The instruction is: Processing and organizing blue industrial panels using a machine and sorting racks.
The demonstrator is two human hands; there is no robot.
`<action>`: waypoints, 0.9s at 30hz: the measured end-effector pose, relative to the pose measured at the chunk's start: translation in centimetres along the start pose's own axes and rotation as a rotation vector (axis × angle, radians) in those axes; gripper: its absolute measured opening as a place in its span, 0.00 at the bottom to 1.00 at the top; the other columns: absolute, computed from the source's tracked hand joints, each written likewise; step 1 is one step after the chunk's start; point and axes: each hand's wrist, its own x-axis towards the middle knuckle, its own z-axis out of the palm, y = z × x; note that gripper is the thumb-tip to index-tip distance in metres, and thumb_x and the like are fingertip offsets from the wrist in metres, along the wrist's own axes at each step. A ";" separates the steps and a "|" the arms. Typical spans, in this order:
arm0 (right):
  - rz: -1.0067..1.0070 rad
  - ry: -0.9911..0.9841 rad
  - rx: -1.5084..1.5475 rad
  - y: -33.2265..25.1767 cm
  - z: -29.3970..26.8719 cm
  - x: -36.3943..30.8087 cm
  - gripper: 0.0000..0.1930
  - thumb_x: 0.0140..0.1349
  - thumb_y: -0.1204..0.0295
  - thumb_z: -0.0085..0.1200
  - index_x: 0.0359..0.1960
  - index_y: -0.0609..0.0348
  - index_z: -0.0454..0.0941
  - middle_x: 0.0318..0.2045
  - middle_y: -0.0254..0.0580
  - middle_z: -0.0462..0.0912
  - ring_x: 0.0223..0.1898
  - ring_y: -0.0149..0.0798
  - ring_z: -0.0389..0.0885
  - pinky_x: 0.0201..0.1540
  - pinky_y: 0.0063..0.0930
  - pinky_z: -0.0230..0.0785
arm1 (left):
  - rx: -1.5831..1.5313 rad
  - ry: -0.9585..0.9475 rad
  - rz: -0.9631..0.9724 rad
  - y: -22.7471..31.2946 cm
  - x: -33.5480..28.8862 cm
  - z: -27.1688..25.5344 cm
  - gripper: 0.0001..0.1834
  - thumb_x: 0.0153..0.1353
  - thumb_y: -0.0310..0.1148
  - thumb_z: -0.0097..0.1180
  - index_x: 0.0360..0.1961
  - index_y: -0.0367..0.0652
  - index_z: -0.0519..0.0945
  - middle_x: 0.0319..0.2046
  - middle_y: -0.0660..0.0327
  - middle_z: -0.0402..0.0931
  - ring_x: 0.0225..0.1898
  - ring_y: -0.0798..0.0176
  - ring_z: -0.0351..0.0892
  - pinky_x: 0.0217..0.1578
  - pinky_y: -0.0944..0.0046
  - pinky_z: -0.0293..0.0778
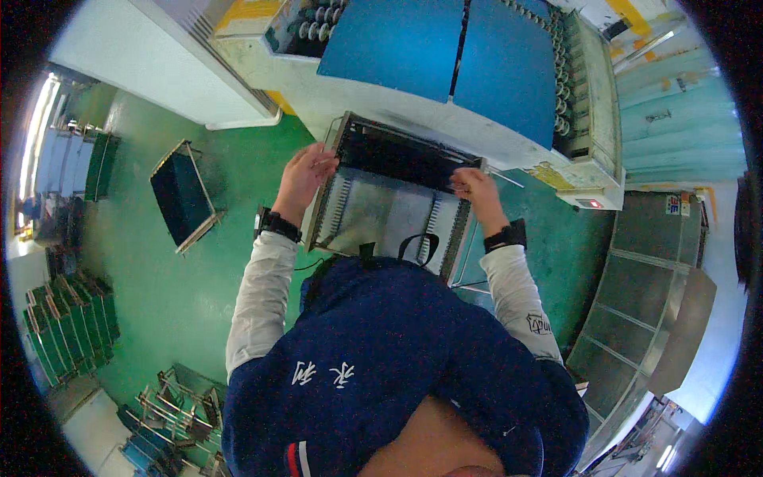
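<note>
A metal rack (381,215) with toothed side strips stands right in front of me. Dark flat panels (393,155) fill its far end, and bare metal shows at the near end. Beside the rack's far left corner is my left hand (308,176), its fingers loosely bent toward the dark panels and apart. My right hand (477,193) hovers at the panels' right end, also with loosely curved, parted fingers. Neither hand shows a thing held between its fingers, though whether the fingertips brush the panels is hard to see.
A large machine with blue covers (397,48) and rollers (563,87) stands beyond the rack. On the green floor to the left is another rack of dark panels (181,195). Several racks (71,326) line the left, and grey metal cabinets (640,294) the right.
</note>
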 end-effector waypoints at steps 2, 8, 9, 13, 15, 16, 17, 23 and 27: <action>-0.007 -0.023 -0.274 4.0 1.4 1.1 0.15 0.62 0.63 0.56 0.44 0.61 0.77 0.39 0.42 0.81 0.38 0.39 0.80 0.43 0.33 0.73 | 0.047 0.062 -0.047 -2.4 -1.7 -2.9 0.15 0.67 0.37 0.51 0.48 0.37 0.73 0.41 0.51 0.79 0.40 0.56 0.80 0.43 0.60 0.76; -0.684 -0.075 -1.067 7.2 5.7 1.3 0.20 0.53 0.67 0.59 0.48 0.59 0.78 0.52 0.47 0.76 0.54 0.52 0.72 0.57 0.41 0.64 | 0.023 0.250 -0.123 -8.4 -6.7 -11.7 0.15 0.67 0.36 0.50 0.47 0.34 0.72 0.38 0.51 0.79 0.37 0.56 0.81 0.40 0.59 0.77; -0.704 -0.098 -1.056 7.1 5.9 1.4 0.20 0.53 0.67 0.59 0.48 0.59 0.78 0.52 0.47 0.76 0.54 0.52 0.72 0.57 0.41 0.64 | 0.013 0.298 -0.135 -8.6 -7.8 -11.9 0.15 0.66 0.35 0.50 0.47 0.34 0.72 0.38 0.51 0.79 0.36 0.55 0.81 0.40 0.59 0.78; -0.830 -0.153 -1.226 6.5 7.3 1.0 0.23 0.55 0.64 0.57 0.52 0.57 0.76 0.53 0.52 0.76 0.55 0.54 0.72 0.58 0.47 0.64 | 0.402 0.309 0.145 -11.8 -12.4 -14.2 0.11 0.64 0.34 0.49 0.39 0.36 0.77 0.33 0.54 0.79 0.32 0.57 0.79 0.36 0.60 0.76; -0.750 -0.138 -1.327 7.6 6.0 0.9 0.22 0.54 0.65 0.57 0.51 0.56 0.75 0.51 0.53 0.76 0.53 0.54 0.73 0.55 0.48 0.65 | 0.155 0.424 -0.077 -11.3 -12.8 -10.9 0.12 0.64 0.36 0.50 0.37 0.38 0.79 0.30 0.56 0.78 0.29 0.60 0.77 0.32 0.62 0.72; -0.693 -0.209 -1.342 7.1 7.3 0.2 0.18 0.53 0.67 0.57 0.46 0.56 0.75 0.46 0.51 0.77 0.48 0.54 0.74 0.52 0.49 0.66 | 0.488 0.387 -0.075 -15.0 -12.7 -15.8 0.11 0.63 0.35 0.51 0.39 0.39 0.79 0.31 0.56 0.79 0.30 0.59 0.78 0.33 0.60 0.74; -0.697 -0.192 -1.260 7.5 5.8 0.2 0.15 0.50 0.68 0.57 0.40 0.56 0.73 0.40 0.49 0.75 0.46 0.54 0.73 0.48 0.50 0.66 | 0.460 0.345 -0.092 -13.7 -12.3 -12.2 0.11 0.62 0.36 0.54 0.40 0.40 0.78 0.33 0.56 0.79 0.32 0.58 0.80 0.34 0.59 0.77; -0.689 -0.281 -1.503 10.0 5.0 3.0 0.10 0.51 0.70 0.57 0.35 0.56 0.75 0.39 0.48 0.75 0.42 0.53 0.76 0.41 0.50 0.71 | 0.099 0.359 -0.127 -14.1 -12.3 -10.2 0.15 0.64 0.41 0.54 0.41 0.38 0.78 0.35 0.57 0.79 0.33 0.59 0.81 0.34 0.60 0.79; -0.694 -0.277 -1.806 11.8 5.1 3.9 0.06 0.56 0.69 0.53 0.33 0.53 0.81 0.37 0.43 0.79 0.42 0.50 0.80 0.44 0.45 0.75 | 0.124 0.365 -0.110 -14.7 -11.8 -10.7 0.15 0.64 0.40 0.53 0.39 0.36 0.78 0.34 0.57 0.79 0.30 0.63 0.80 0.28 0.64 0.79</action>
